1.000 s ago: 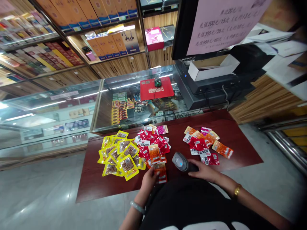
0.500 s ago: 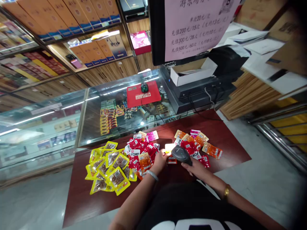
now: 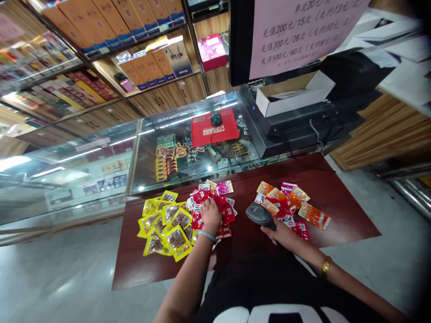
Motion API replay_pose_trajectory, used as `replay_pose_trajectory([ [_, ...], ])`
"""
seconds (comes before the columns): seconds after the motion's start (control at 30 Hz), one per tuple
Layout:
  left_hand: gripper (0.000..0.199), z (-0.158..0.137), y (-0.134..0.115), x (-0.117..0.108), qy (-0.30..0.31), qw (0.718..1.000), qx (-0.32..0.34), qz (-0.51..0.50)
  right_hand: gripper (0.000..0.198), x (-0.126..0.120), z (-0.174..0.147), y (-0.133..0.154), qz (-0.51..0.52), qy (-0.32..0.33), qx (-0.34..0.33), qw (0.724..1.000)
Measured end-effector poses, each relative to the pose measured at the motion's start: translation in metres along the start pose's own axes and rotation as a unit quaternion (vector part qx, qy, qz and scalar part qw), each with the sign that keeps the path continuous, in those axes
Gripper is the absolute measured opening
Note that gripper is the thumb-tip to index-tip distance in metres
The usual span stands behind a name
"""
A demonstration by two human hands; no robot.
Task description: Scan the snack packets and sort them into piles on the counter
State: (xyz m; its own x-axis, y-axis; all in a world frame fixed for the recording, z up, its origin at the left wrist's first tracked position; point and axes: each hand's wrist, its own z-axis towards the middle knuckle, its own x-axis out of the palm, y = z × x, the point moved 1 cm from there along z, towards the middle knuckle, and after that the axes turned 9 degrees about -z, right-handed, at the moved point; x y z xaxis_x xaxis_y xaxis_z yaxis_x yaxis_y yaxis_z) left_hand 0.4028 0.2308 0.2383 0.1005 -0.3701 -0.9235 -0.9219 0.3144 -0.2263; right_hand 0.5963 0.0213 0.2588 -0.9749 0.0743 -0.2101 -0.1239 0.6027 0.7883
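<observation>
Your left hand [image 3: 211, 215] lies over the red packets [image 3: 228, 214], its hold unclear, left of your right hand [image 3: 282, 234], wrapped round the scanner [image 3: 258, 214].

Our left hand [image 3: 211, 216] hides some red packets [image 3: 227, 210]; our right hand [image 3: 282, 234] covers part of the scanner [image 3: 258, 214]. We see the sign [image 3: 296, 42] cropped on top.

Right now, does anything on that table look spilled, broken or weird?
I see nothing spilled or broken. The yellow-edged snack packets and the red packets under the left hand lie in loose heaps. Only one slightly odd bit: an orange packet sticks out from the right-hand heap, at a slant.
</observation>
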Motion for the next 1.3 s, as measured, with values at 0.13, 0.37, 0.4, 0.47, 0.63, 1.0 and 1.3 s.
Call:
replay_pose_trajectory([
  [0.13,0.059,0.003,0.011,0.001,0.027,0.999,0.033,0.009,0.057,0.007,0.007,0.001,0.007,0.026,0.019,0.999],
  [0.37,0.074,-0.011,0.027,-0.008,-0.047,0.995,-0.076,0.048,0.058,0.008,0.008,-0.004,0.007,0.025,0.01,1.0],
  [0.4,0.071,-0.013,0.029,-0.008,-0.034,0.995,-0.074,0.057,0.057,0.008,0.008,-0.007,0.009,0.024,0.007,1.0],
  [0.47,0.064,-0.014,0.028,-0.008,-0.005,0.996,-0.056,0.065,0.057,0.009,0.009,-0.012,0.013,0.026,0.002,1.0],
  [0.63,0.05,-0.012,0.009,-0.001,0.068,0.997,-0.026,0.001,0.058,0.011,0.008,-0.008,0.044,0.054,-0.017,0.997],
  [1.0,0.039,-0.007,-0.04,0.016,0.116,0.976,0.049,-0.175,0.059,0.005,0.004,0.001,0.061,0.017,-0.03,0.998],
  [1.3,0.044,-0.01,-0.052,0.034,0.098,0.963,0.136,-0.211,0.058,0.006,0.005,-0.008,0.072,0.016,-0.011,0.997],
])
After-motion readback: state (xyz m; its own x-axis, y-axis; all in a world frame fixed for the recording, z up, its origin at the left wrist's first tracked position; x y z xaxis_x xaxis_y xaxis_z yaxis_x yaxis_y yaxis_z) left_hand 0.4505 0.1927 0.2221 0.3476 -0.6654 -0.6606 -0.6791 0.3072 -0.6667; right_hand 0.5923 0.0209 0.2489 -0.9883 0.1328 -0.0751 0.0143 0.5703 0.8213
